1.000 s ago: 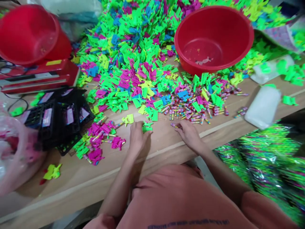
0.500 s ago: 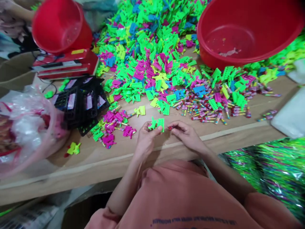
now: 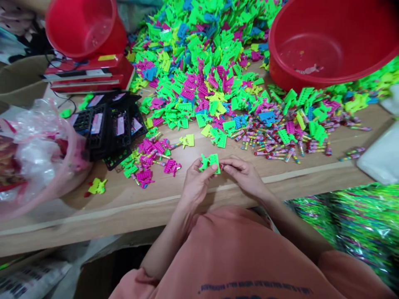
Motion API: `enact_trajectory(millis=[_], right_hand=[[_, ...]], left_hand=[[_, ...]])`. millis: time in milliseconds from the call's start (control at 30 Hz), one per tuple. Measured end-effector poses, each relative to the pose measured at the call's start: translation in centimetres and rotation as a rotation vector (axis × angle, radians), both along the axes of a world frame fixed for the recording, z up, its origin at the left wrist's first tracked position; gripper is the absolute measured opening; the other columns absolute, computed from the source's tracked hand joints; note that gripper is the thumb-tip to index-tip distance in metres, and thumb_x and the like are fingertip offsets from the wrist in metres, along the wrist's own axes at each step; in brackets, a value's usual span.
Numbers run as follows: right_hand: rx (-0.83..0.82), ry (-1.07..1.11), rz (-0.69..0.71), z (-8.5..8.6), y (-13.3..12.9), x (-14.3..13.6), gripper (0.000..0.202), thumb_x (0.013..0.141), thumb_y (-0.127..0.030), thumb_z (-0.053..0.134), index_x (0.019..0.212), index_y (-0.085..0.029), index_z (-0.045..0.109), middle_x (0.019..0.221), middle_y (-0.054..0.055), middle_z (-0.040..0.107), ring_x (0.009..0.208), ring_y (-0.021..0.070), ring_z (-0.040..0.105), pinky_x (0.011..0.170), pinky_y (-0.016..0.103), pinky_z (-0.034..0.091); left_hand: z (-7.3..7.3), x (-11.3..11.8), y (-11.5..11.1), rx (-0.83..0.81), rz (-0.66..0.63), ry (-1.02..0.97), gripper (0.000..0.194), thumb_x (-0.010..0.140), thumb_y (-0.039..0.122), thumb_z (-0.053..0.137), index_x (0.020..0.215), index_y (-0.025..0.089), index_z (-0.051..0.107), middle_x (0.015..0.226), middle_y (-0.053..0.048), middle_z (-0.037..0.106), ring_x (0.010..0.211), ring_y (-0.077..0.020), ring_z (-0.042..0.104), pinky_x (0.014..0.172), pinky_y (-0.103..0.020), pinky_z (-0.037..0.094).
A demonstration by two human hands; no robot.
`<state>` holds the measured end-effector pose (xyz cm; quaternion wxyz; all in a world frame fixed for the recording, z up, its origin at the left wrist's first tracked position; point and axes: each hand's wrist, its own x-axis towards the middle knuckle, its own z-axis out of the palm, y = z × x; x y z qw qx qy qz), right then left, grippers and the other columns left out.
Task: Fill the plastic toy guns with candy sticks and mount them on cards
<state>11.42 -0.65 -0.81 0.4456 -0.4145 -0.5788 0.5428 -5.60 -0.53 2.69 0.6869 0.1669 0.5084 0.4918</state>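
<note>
My left hand [image 3: 197, 181] pinches a flat bright green plastic toy piece [image 3: 213, 160] with a ridged block and a figure-like outline, above the table's near part. At its right edge, my right hand [image 3: 246, 174] has closed fingertips around a small candy tube, of which only the red end [image 3: 221, 166] shows. That red end meets or nearly meets the green piece. Beyond my hands lie many similar candy tubes [image 3: 274, 143] with pink labels and red caps. Left of my hands is a small heap of pink and green toy pieces [image 3: 145, 178], some with tubes attached.
Loose toy pieces [image 3: 187, 83] are heaped across the back. Red tubs stand at the back right [image 3: 277, 77] and back left [image 3: 121, 41]. Black trays [image 3: 107, 137] and a pink basket [image 3: 77, 166] holding plastic bags occupy the left. A white bundle [image 3: 380, 155] lies at right.
My right hand has moved left, bringing the red-ended tube up against or close to the green piece's right edge. My left hand still holds the piece. The view has shifted slightly.
</note>
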Motion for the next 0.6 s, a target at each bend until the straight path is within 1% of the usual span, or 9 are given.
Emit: enact_trajectory(millis=[133,233,267,333,400,433,500,567,600], right_hand=[[-0.051,0.053,-0.022,-0.2,0.2,-0.2,0.023,0.096,-0.039,0.068,0.113,-0.025,0.075,0.106,0.004,0.075,0.1,0.02,0.069,0.09,0.035,0.057],[-0.036,0.022,-0.032,-0.4,0.3,-0.2,0.019,0.095,-0.034,0.07,0.109,-0.023,0.073,0.1,0.004,0.075,0.094,0.0194,0.07,0.084,0.033,0.057],[0.005,-0.016,-0.031,-0.4,0.3,-0.1,0.015,0.095,-0.031,0.069,0.107,-0.023,0.073,0.099,0.004,0.075,0.093,0.0193,0.07,0.083,0.032,0.057],[0.125,-0.115,-0.035,-0.5,0.3,-0.1,0.011,0.098,-0.026,0.065,0.104,-0.023,0.073,0.098,0.004,0.073,0.092,0.0192,0.069,0.082,0.033,0.056],[0.246,-0.21,-0.047,-0.4,0.3,-0.3,0.012,0.1,-0.024,0.06,0.104,-0.023,0.072,0.097,0.005,0.071,0.092,0.0196,0.067,0.082,0.034,0.055],[0.293,-0.242,-0.055,-0.4,0.2,-0.4,0.013,0.101,-0.023,0.058,0.104,-0.023,0.071,0.097,0.006,0.07,0.092,0.0199,0.067,0.082,0.034,0.055],[0.351,-0.273,-0.068,-0.1,0.0,-0.8,0.016,0.103,-0.021,0.055,0.106,-0.022,0.07,0.097,0.007,0.07,0.095,0.0207,0.067,0.083,0.035,0.055],[0.387,-0.282,-0.042,0.4,-0.2,-1.0,0.017,0.104,-0.022,0.054,0.111,-0.023,0.07,0.1,0.008,0.07,0.098,0.0211,0.067,0.085,0.036,0.056],[0.401,-0.29,-0.011,0.6,-0.3,-0.8,0.019,0.105,-0.023,0.053,0.114,-0.024,0.069,0.102,0.008,0.071,0.1,0.0214,0.067,0.087,0.037,0.056]], left_hand=[[-0.6,0.1,-0.1,-0.017,-0.036,0.004,0.059,0.049,0.03,0.099,0.095,0.018,0.064,0.083,0.002,0.071,0.067,-0.0108,0.063,0.059,-0.023,0.046],[-0.9,-0.2,-0.4,0.01,-0.064,0.057,0.053,0.054,0.032,0.097,0.094,0.018,0.065,0.084,0.001,0.071,0.069,-0.0117,0.063,0.062,-0.024,0.048],[-1.0,-0.2,-0.6,0.043,-0.075,0.121,0.049,0.057,0.033,0.096,0.093,0.017,0.066,0.082,0.001,0.07,0.068,-0.0117,0.062,0.063,-0.024,0.048],[-1.2,-0.3,-0.9,0.13,-0.094,0.311,0.038,0.066,0.036,0.091,0.088,0.017,0.067,0.077,0.002,0.068,0.066,-0.0107,0.058,0.063,-0.024,0.046],[-1.5,-0.3,-1.1,0.201,-0.103,0.481,0.031,0.072,0.037,0.087,0.083,0.016,0.066,0.072,0.003,0.065,0.063,-0.0098,0.055,0.061,-0.022,0.043],[-1.6,-0.2,-1.2,0.221,-0.106,0.524,0.03,0.074,0.037,0.086,0.082,0.017,0.065,0.071,0.003,0.065,0.063,-0.0097,0.054,0.061,-0.022,0.043],[-1.7,-0.2,-1.2,0.241,-0.117,0.543,0.03,0.075,0.039,0.084,0.083,0.017,0.065,0.072,0.003,0.065,0.064,-0.0101,0.054,0.062,-0.022,0.043],[-1.3,-0.8,-1.1,0.246,-0.154,0.556,0.031,0.075,0.04,0.083,0.084,0.018,0.064,0.073,0.003,0.065,0.064,-0.0109,0.055,0.061,-0.023,0.045],[-0.8,-1.4,-1.1,0.245,-0.172,0.578,0.031,0.074,0.04,0.084,0.083,0.018,0.064,0.072,0.003,0.065,0.064,-0.0113,0.056,0.061,-0.023,0.045]])
